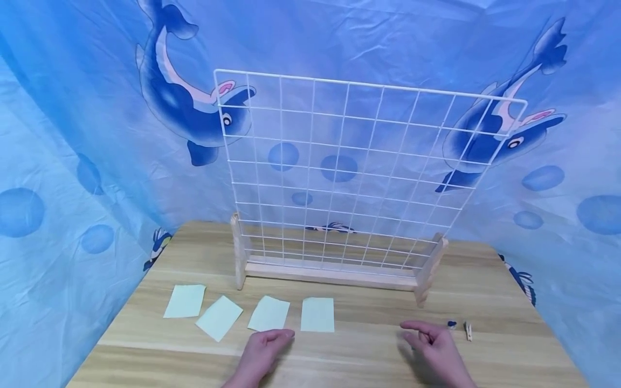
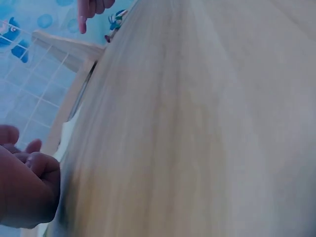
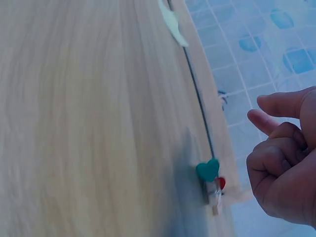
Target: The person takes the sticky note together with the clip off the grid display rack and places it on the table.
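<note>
My left hand (image 1: pixel 262 353) hovers at the near edge of the row of pale green paper notes, its fingertips close to the third note (image 1: pixel 269 313). Its fingers are loosely bent, with nothing visible in them, as the left wrist view of the hand (image 2: pixel 29 182) also shows. Farther right, my right hand (image 1: pixel 436 347) is above the table with index finger and thumb apart and the other fingers curled in. Nothing shows between them in the right wrist view. Near it lie a clothespin with a teal heart (image 3: pixel 208 170), a red heart (image 3: pixel 221 182) and a small wooden clothespin (image 1: pixel 468 331).
A white wire grid (image 1: pixel 339 145) stands upright in a wooden stand (image 1: pixel 330 274) towards the back. Other notes lie flat: one at far left (image 1: pixel 185 301), a tilted one (image 1: pixel 219 318) and one at right (image 1: pixel 317 314). A dolphin-print curtain (image 1: pixel 388 43) surrounds the wooden table (image 1: pixel 184 366).
</note>
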A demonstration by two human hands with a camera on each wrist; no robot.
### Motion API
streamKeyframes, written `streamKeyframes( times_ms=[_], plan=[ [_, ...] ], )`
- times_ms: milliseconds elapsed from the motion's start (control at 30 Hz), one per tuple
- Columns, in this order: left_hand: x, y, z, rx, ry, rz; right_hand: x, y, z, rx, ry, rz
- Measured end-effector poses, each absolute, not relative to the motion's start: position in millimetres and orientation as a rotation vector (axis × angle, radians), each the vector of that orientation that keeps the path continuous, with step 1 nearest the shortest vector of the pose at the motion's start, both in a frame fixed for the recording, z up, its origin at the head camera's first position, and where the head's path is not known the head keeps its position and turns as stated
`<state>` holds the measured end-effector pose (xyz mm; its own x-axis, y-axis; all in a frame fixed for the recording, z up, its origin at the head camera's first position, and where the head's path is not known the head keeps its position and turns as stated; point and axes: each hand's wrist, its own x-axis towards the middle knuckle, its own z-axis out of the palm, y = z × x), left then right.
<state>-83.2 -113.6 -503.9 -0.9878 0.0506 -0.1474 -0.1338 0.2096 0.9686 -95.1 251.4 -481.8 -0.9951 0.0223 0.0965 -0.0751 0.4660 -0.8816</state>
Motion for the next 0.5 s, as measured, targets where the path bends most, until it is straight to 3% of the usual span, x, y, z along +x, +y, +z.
streamKeyframes(
  times_ms=[367,500],
  plan=[
    [-69.5,-145.7,-466.8,0.287,2.737,1.537,-75.1,235.8,-467.5,0.449,-2.507,1.144],
    [-66.3,-155.6,-468.1,0.564,3.088,1.263,-72.3,235.7,-467.9,0.623,-2.430,0.941]
  ],
)
